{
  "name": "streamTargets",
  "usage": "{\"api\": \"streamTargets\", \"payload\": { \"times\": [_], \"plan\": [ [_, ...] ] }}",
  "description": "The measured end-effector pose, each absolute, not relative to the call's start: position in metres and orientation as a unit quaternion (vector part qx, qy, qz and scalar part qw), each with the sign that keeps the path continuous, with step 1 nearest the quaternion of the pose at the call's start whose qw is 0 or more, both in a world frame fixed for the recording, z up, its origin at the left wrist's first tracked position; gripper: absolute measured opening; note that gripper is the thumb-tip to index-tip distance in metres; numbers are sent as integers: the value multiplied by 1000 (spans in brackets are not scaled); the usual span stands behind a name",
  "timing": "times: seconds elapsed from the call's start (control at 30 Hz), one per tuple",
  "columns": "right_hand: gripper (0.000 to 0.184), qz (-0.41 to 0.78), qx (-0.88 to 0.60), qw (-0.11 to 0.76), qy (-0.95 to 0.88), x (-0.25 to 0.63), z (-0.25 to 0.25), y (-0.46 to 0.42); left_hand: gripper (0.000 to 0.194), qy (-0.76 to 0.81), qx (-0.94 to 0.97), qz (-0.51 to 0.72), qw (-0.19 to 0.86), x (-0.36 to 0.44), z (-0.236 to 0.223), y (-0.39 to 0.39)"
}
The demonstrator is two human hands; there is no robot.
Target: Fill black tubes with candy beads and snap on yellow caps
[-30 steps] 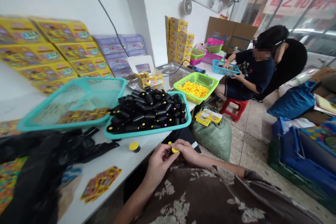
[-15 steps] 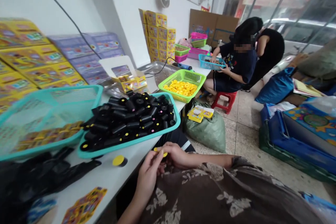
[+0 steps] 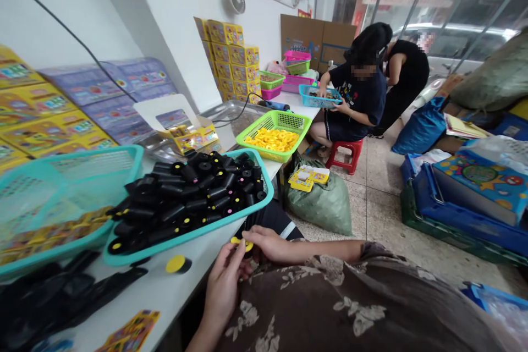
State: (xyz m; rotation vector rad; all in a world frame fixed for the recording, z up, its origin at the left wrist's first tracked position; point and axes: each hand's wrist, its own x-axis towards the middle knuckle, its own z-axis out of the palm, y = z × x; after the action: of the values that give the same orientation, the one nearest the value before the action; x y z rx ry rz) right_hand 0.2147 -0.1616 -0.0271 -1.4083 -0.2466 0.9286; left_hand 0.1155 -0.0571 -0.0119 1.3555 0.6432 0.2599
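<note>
Close to my lap, my left hand and my right hand are together, both closed on a small black piece with a yellow top. Fingers cover most of it, and its lower part is hidden. On the table edge to the left lies a short black cylinder with a yellow end, apart from my hands. Just beyond my hands stands a turquoise basket heaped with black cylinders, some with yellow or pink dots on their ends.
A green basket of yellow parts stands further along the table. Another turquoise basket holds printed yellow pieces. Black parts lie nearby. A green sack is on the floor. A person sits beyond with a blue basket.
The view has turned slightly to the right, so most things sit further left. Both hands stay on the piece; more of its yellow top shows between the fingers.
</note>
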Motion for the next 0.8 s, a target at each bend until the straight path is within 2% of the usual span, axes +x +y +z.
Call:
{"api": "streamTargets", "payload": {
  "times": [0.13,0.3,0.47,0.67,0.8],
  "plan": [
    [46,414,-601,679,-86,215,-29,-155,81,309,549,57,774,116,-11,-57],
    [43,407,-591,696,-35,214,-25,-145,77,313,488,69,811,119,-2,-60],
    [46,381,-586,714,-43,212,-23,-143,73,308,485,93,813,118,1,-62],
    [43,391,-598,696,-68,215,-23,-146,82,301,544,81,779,121,-11,-56],
    [44,383,-636,661,-111,206,-12,-165,61,228,620,135,738,114,-5,-66]
  ]
}}
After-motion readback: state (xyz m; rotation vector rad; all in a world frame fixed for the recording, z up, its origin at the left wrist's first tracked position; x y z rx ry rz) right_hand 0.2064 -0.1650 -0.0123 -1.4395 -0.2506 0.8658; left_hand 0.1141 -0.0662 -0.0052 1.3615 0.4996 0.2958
